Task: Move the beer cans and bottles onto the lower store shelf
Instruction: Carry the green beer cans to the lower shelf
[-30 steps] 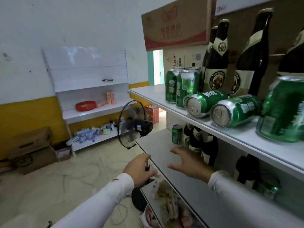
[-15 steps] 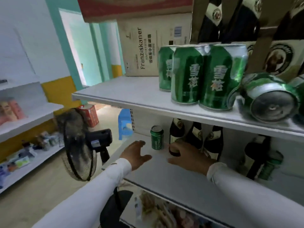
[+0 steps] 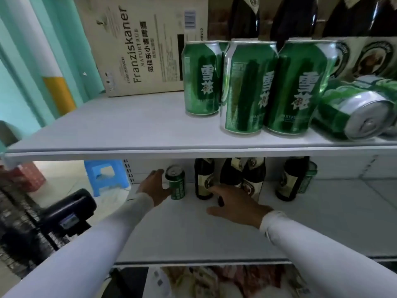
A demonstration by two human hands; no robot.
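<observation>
Two shelves fill our view: the upper shelf [image 3: 129,130] across the middle and the lower shelf [image 3: 322,222] beneath it. On the upper one we see three green cans [image 3: 249,87] standing upright in a row toward 1 o'clock, touching or nearly so, and a fourth can [image 3: 354,108] tipped on its side just beside them at 3 o'clock, its silver end facing us. Behind them at 12 o'clock sits a cardboard box [image 3: 137,46], and dark bottles [image 3: 300,16] rise at the top edge.

On the lower shelf, a small can [image 3: 176,182] stands upright near the centre of our view. To its right stand dark bottles: one bottle [image 3: 204,179] just beside it, a pair [image 3: 247,175] close together, and another [image 3: 290,181] farther toward 3 o'clock, with what looks like a second green can [image 3: 309,177] half hidden behind it.

Our left hand [image 3: 154,188] reaches to the small can, fingers spread along its left side; its grip is wide, and we cannot tell whether the thumb touches the can. Our right hand [image 3: 234,203] hovers low over the shelf in front of the pair, fingers relaxed and apart, grip wide, holding nothing.

At 9 o'clock, beyond the shelf end, we see a blue stool [image 3: 107,175] on the floor, and a black fan [image 3: 53,216] at 8 o'clock.
</observation>
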